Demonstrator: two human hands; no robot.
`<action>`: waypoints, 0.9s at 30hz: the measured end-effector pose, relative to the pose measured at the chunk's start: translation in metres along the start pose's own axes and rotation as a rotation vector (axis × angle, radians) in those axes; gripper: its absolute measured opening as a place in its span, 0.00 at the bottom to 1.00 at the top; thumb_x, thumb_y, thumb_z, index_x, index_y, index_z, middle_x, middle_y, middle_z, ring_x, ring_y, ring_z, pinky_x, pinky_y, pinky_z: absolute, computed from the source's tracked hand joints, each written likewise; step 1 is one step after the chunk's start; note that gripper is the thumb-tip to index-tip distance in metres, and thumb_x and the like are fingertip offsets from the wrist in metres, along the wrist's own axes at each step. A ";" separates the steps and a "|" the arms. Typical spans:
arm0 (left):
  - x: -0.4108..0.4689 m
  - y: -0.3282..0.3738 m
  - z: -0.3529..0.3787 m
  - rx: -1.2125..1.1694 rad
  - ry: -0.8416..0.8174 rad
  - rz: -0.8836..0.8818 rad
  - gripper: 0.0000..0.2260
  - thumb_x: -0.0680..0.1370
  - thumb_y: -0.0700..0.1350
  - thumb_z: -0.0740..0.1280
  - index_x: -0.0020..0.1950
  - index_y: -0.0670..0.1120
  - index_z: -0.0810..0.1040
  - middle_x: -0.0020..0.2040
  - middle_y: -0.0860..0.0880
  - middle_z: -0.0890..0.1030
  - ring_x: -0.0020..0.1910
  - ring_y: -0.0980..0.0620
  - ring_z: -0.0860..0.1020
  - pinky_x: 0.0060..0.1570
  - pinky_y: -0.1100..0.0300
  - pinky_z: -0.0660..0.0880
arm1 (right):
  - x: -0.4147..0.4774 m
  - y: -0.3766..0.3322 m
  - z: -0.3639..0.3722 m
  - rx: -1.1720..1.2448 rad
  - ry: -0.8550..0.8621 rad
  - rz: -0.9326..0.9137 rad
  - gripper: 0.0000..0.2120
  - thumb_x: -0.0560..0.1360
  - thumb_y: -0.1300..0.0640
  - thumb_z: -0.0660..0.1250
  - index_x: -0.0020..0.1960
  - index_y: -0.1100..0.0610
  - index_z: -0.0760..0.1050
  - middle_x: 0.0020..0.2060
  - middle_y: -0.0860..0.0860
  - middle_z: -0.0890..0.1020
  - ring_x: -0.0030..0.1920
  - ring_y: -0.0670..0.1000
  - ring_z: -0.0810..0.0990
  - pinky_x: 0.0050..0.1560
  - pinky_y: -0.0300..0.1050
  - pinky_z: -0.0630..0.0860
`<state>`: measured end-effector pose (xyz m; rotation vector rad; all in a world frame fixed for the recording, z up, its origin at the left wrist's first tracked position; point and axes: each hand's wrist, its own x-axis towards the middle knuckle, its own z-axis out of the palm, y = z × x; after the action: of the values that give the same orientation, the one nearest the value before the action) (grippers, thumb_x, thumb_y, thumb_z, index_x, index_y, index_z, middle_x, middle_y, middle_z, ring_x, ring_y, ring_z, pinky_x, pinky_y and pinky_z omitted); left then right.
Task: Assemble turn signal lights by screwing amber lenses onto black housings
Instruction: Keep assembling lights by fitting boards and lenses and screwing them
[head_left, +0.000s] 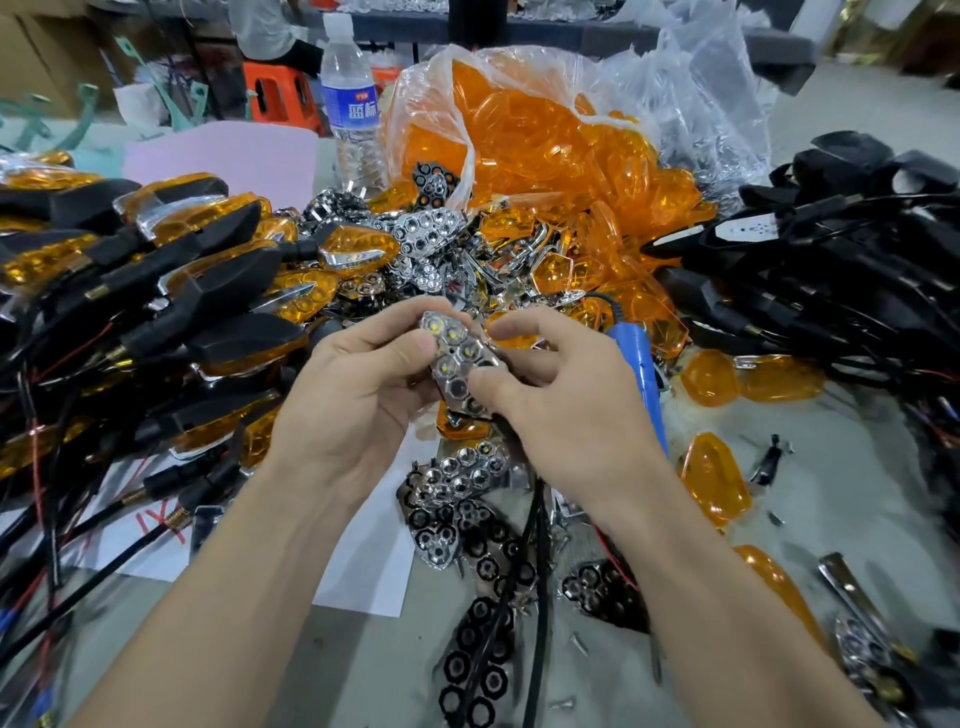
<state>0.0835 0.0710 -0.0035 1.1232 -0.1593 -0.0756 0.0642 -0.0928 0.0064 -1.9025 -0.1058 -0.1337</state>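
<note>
The left hand (363, 389) and right hand (561, 400) both pinch a chrome reflector (454, 358) in their fingers at centre (no lens on it yet). Amber lenses (545, 145) lie bagged at twelve o'clock, black housings (831, 270) at three. If that pinch loosens, I judge the reflector could drop among the loose reflectors (457, 488) at six.

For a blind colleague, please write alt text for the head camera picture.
The left hand and right hand hold a chrome honeycomb reflector above a cluttered table. Finished amber lights pile at left, bagged amber lenses behind, black housings at right.
</note>
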 end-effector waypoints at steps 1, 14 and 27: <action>0.000 -0.001 0.000 0.000 -0.004 0.002 0.10 0.74 0.38 0.67 0.48 0.46 0.88 0.50 0.43 0.86 0.47 0.45 0.84 0.46 0.52 0.83 | 0.002 0.002 -0.003 0.016 -0.040 0.024 0.11 0.69 0.48 0.73 0.51 0.43 0.80 0.40 0.44 0.88 0.37 0.49 0.86 0.41 0.55 0.84; -0.008 -0.005 0.011 0.361 0.104 0.156 0.16 0.80 0.35 0.69 0.55 0.55 0.87 0.43 0.47 0.88 0.40 0.50 0.85 0.39 0.56 0.83 | 0.003 0.010 -0.004 0.185 0.079 0.121 0.12 0.61 0.52 0.80 0.44 0.48 0.85 0.36 0.50 0.88 0.34 0.54 0.87 0.38 0.58 0.85; -0.008 -0.006 0.014 0.348 0.136 0.044 0.10 0.82 0.40 0.68 0.56 0.51 0.87 0.50 0.42 0.87 0.45 0.46 0.85 0.43 0.50 0.84 | 0.000 0.005 -0.001 0.227 -0.070 0.139 0.12 0.71 0.63 0.77 0.43 0.46 0.81 0.32 0.55 0.87 0.30 0.54 0.82 0.39 0.70 0.81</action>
<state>0.0735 0.0574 -0.0040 1.4662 -0.0761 0.0706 0.0652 -0.0959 0.0019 -1.6816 -0.0336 0.0382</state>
